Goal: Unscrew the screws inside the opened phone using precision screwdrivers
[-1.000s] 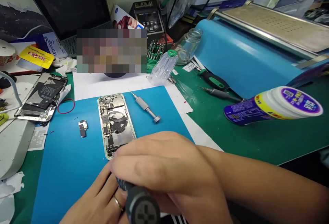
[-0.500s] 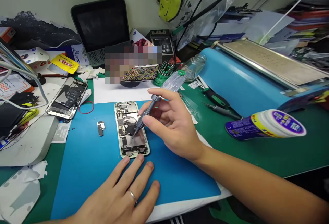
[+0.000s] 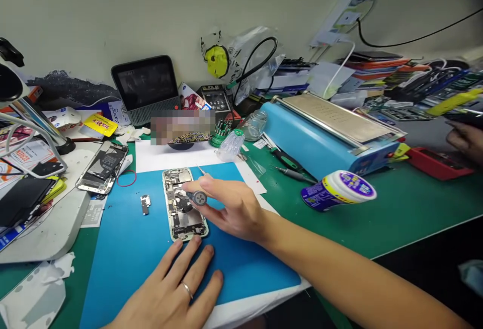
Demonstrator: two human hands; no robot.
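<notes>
An opened phone point(image 3: 190, 218) lies on the blue mat point(image 3: 124, 248), its boards and inner parts bare. Over its upper middle, my right hand point(image 3: 230, 206) grips a grey precision screwdriver point(image 3: 198, 198), the round cap facing me; its tip is hidden. My left hand point(image 3: 169, 283), with a ring on one finger, rests flat with fingers spread, fingertips close to the phone's lower edge. A small dark and silver phone part point(image 3: 145, 204) lies left of the phone, with tiny screws near it. Behind my right hand shows the thin tip of another screwdriver point(image 3: 201, 170).
A second opened phone point(image 3: 103, 168) lies left, near a red rubber band point(image 3: 127, 178). A blue machine point(image 3: 313, 138) stands back right, with a purple and white tub point(image 3: 335, 191) before it. Green bit holder point(image 3: 222, 133) stands behind. Another person's hand point(image 3: 468, 140) appears far right.
My right hand came up from beside my left hand, bringing the screwdriver over the phone; its cap has since tipped towards me. My left hand now lies spread. The view has shifted, showing more wall.
</notes>
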